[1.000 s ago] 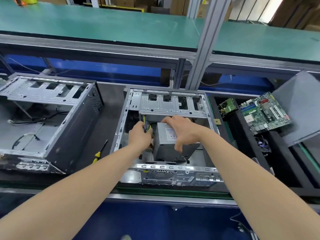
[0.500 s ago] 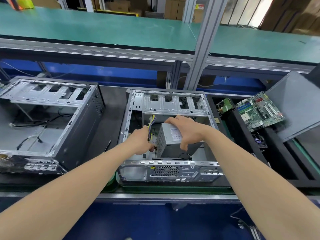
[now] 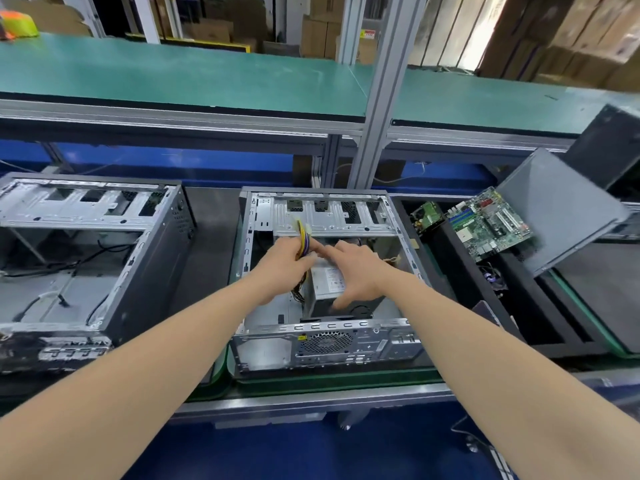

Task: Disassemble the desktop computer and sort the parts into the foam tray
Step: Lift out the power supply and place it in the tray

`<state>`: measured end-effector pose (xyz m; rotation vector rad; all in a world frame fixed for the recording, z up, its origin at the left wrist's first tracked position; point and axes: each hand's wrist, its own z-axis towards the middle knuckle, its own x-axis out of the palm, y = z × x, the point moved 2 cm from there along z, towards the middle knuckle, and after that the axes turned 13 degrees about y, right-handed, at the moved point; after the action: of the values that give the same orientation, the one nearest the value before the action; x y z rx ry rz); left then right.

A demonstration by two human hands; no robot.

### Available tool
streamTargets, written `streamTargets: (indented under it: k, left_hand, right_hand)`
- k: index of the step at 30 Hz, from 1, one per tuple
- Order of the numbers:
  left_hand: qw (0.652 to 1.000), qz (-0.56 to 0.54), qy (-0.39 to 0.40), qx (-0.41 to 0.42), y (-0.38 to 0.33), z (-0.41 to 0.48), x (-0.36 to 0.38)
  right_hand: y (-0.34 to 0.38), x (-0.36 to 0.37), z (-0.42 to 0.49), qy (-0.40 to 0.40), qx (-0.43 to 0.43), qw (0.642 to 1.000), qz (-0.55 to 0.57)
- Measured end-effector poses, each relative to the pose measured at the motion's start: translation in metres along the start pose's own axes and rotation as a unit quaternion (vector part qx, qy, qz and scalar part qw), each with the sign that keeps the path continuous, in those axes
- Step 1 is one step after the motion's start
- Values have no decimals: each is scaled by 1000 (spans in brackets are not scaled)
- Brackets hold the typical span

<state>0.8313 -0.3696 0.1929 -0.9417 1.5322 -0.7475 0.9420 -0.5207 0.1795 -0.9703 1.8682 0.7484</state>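
An open grey computer case (image 3: 325, 344) lies on its side in front of me. Inside it stands a grey power supply (image 3: 328, 284) with a white label. My left hand (image 3: 282, 268) is closed around its bundle of coloured cables (image 3: 304, 242), lifted above the unit. My right hand (image 3: 358, 271) rests over the power supply's top right, fingers spread along its side. To the right lies a black foam tray (image 3: 460, 282) holding a green motherboard (image 3: 490, 223) and a small green card (image 3: 427, 214).
A second, stripped case (image 3: 86, 258) lies to the left. A grey side panel (image 3: 557, 209) leans over the tray's right part. A vertical aluminium post (image 3: 377, 109) rises behind the case, under a green-topped shelf (image 3: 180, 74).
My left hand has raised the cable bundle higher out of the case. My right hand has shifted from gripping the power supply's top to lying more loosely across it. The camera view rose slightly.
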Motion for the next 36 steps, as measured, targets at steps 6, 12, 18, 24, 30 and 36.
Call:
streamTargets:
  k: [6,12,18,24,30,36]
  left_hand:
    - [995,-78,-54,-10,-4,3,4]
    - [995,-31,-80,47,-39,12,-9]
    - [986,27,-132,99,-94,22,-16]
    - [978,67,-143,140,-150,35,7]
    - [966,102,-136,193,-213,66,42]
    - [961,140,-103,213,-258,122,79]
  right_hand:
    - [14,-10,-4,-16,28,999,-22]
    - [11,-29,-29,-88,68,993,46]
    - [6,-63,-64,-191,111,972,79]
    - [-19,-83,-110,-276,129,937,172]
    - [-68,-84,-134,-335,117,890,287]
    - [-134,-89,-146,-390,160,850,316]
